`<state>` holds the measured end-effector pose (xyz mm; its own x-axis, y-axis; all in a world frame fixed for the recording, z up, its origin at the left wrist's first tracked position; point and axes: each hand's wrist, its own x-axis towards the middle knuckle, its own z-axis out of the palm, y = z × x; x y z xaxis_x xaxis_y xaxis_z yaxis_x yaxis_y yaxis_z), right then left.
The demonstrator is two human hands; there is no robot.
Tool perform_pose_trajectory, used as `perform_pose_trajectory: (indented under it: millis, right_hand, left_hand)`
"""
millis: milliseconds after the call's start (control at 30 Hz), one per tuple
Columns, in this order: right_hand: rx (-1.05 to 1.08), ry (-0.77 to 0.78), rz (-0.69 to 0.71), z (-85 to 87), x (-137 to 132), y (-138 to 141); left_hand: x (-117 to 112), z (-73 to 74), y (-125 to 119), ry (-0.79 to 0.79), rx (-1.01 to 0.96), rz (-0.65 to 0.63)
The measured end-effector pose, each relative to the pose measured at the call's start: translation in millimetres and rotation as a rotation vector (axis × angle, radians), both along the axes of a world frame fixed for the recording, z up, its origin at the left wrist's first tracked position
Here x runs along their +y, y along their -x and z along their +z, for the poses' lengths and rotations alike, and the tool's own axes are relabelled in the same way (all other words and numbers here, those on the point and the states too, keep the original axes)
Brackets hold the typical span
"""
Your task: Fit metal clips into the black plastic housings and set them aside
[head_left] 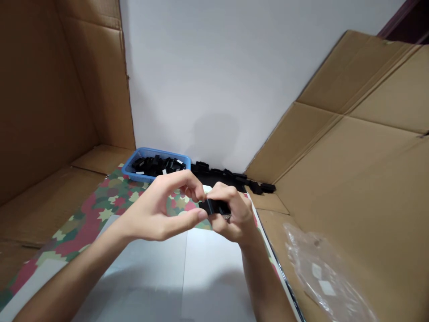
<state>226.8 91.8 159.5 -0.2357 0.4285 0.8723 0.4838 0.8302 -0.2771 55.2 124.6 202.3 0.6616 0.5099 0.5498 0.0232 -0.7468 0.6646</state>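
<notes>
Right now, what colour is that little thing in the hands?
The little thing is black; it shows in the head view.

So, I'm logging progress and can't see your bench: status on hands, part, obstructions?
Right hand gripping black plastic piece, partly covering it. Left hand thumb and finger at its other end. Blue plastic basket beyond left hand.

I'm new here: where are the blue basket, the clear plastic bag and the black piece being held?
Blue basket (140, 177): head view, on its near wall.
Clear plastic bag (331, 273): head view, on its crinkled film.
Black piece (210, 206): head view, on its exposed left part.
</notes>
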Motion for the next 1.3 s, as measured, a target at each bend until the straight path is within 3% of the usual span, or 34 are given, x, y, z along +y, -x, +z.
perform_pose_trajectory:
  millis: [300, 600, 667, 733, 867, 967, 1100, 1200, 1300]
  right_hand:
    - [0.015, -0.013, -0.048, -0.4, -0.7, 0.1]
    - [0.034, 0.074, -0.067, 3.1, -6.4, -1.3]
    - [0.068, 0.225, -0.07, 5.9, -5.2, -4.4]
    - [0.14, 0.47, -0.048, 7.5, 1.5, -9.2]
    - [0.341, 0.947, 0.142, -0.8, 26.5, -23.1]
    - [0.459, 1.171, 0.209, -23.6, 35.6, -33.3]
    - [0.655, 1.292, 0.19, -72.8, 16.1, -37.6]
    - [0.709, 1.377, 0.146, -110.7, -8.5, -33.6]
    - [0.733, 1.331, 0.061, -140.5, -24.9, -27.9]
  left_hand:
    - [-8.7, -3.5, -1.6, -0.226, -0.053, 0.125]
    - [-11.7, -4.6, -2.9, -0.273, -0.032, 0.172]
    - [-7.6, -3.0, -2.3, -0.251, -0.006, 0.177]
    - [-0.5, 0.0, -0.4, -0.198, 0.03, 0.183]
    - [17.9, 0.8, 3.9, -0.08, 0.166, 0.212]
    - [27.2, -21.0, 4.2, -0.02, 0.357, 0.229]
    - [23.2, -79.5, 1.4, -0.054, 0.665, 0.248]
    - [5.8, -115.3, -0.3, -0.063, 0.756, 0.214]
    - [-26.6, -130.1, 1.2, -0.09, 0.786, 0.114]
